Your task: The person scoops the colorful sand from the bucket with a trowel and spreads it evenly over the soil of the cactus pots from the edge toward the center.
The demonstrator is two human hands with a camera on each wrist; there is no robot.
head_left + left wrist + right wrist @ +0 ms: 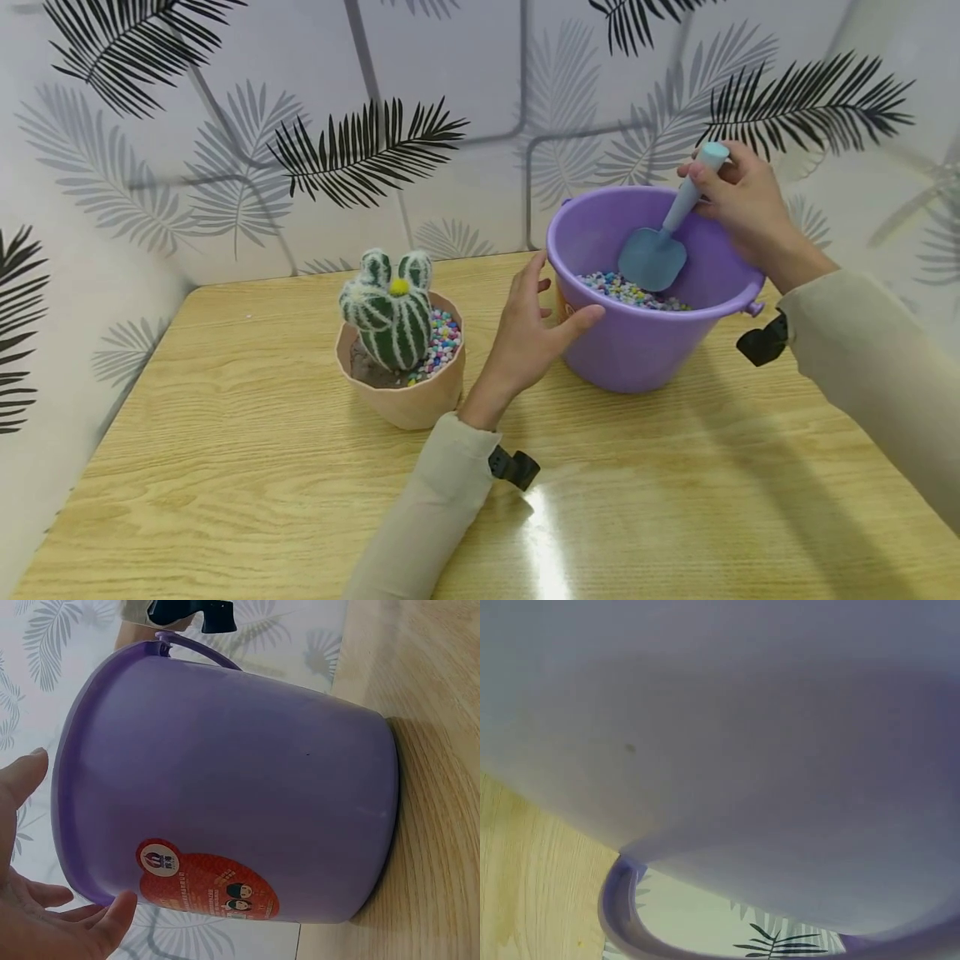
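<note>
Right hand (738,204) grip clamped on scoop (663,242); left hand (528,329) fingers apart, touching bucket (637,350).

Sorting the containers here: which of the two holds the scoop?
The purple bucket, right of the peach cactus pot: the right hand holds the blue scoop inside it, over coloured pebbles.

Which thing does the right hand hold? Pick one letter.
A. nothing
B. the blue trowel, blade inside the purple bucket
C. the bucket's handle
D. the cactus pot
B: the right hand grips the handle of the blue trowel, whose blade sits inside the purple bucket above the coloured pebbles.
</note>
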